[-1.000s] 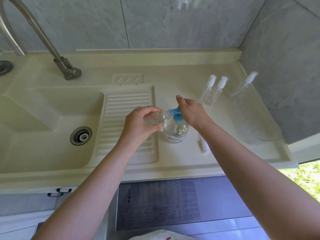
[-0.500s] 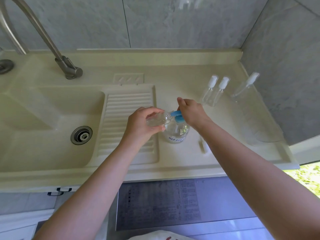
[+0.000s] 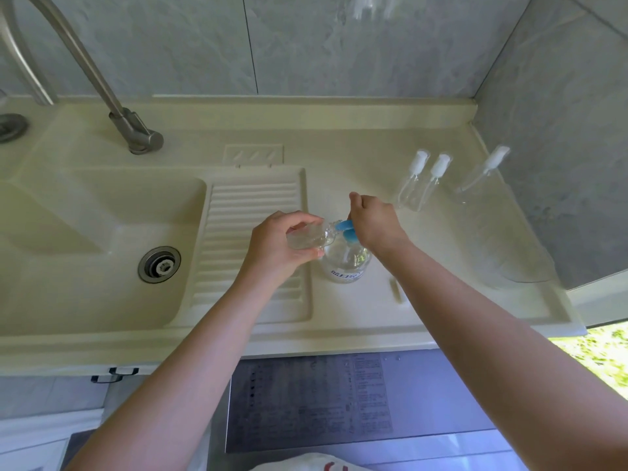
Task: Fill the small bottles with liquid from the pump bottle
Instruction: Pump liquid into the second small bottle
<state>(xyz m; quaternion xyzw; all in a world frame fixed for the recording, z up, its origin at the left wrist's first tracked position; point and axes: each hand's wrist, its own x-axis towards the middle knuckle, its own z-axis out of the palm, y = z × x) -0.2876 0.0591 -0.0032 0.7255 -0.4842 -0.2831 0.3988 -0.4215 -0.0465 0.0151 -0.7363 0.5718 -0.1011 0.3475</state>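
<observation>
The left hand grips a small bottle tilted to the blue spout of the pump bottle, which stands on the tabletop. The right hand presses the pump. Filling looks underway; three capped bottles farther right seem empty.

A cream tabletop with a moulded sink basin and ribbed drainboard is seen. On it a pump bottle stands beside the drainboard; three capped spray bottles and, seemingly, a clear measuring jug are set at the right.
</observation>
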